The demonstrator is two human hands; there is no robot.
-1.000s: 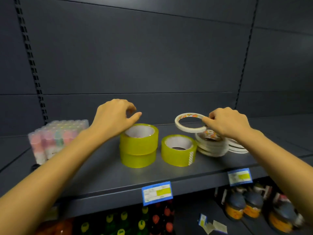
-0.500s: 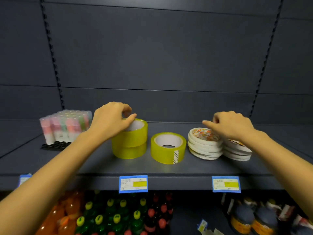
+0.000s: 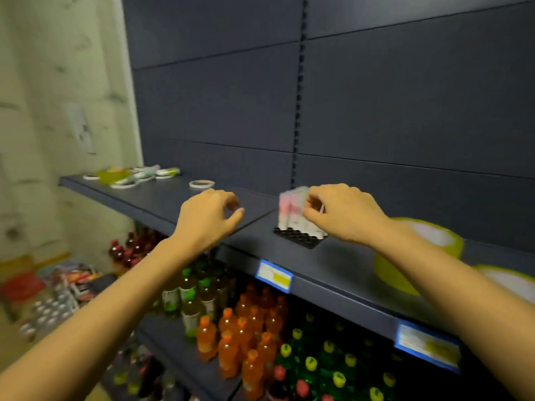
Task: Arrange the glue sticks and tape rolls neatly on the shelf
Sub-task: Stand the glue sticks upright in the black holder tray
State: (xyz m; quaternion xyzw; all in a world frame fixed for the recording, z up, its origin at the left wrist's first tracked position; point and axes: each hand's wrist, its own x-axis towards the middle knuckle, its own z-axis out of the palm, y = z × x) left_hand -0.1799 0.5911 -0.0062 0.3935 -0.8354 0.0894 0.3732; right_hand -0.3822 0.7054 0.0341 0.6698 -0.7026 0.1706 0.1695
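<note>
A pack of pastel glue sticks (image 3: 288, 208) stands upright in a black tray (image 3: 298, 238) on the dark shelf (image 3: 333, 264). My right hand (image 3: 344, 212) is at the pack's right side, thumb and curled fingers pinching its near sticks. My left hand (image 3: 207, 217) hovers over the shelf left of the pack, loosely curled and holding nothing. Stacked yellow tape rolls (image 3: 434, 241) sit behind my right forearm, with another yellow roll (image 3: 509, 282) at the right edge. A thin white tape roll (image 3: 201, 184) lies alone farther left.
A jumble of loose tape rolls and small items (image 3: 130, 175) lies at the shelf's far left end. Blue price labels (image 3: 274, 275) hang on the shelf's front edge. Drink bottles (image 3: 246, 337) fill the shelves below. A pale wall (image 3: 58, 111) stands to the left.
My view has swung left. My right hand left the white tape stacks and came to the glue stick pack. My left hand left the yellow rolls and moved left.
</note>
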